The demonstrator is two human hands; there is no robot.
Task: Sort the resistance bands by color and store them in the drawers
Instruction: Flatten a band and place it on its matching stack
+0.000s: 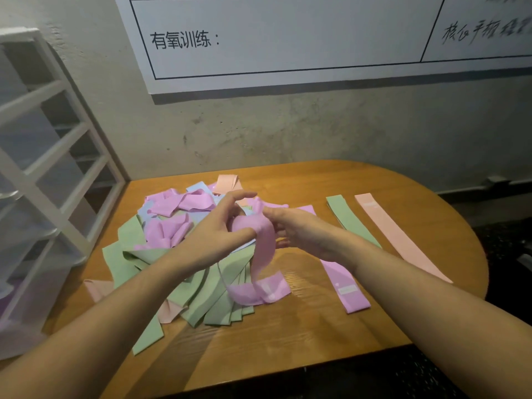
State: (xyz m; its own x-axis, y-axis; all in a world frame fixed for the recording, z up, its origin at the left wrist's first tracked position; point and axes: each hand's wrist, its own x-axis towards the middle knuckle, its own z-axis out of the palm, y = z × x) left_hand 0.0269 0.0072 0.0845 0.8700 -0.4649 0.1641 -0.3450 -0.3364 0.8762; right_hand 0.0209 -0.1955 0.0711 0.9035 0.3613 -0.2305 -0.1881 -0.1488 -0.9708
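Both hands hold one purple band above the mixed pile on the table.

Nearest, the wooden table carries the pile of bands, green ones fanned at its front, purple, blue and pink behind. Above it the left hand and right hand each pinch the upper end of a purple band, which hangs twisted, its lower end resting on the table. To the right, three bands lie flat side by side: a purple one, a green one and a pink one. At far left stands a white drawer unit; a whiteboard hangs on the wall.
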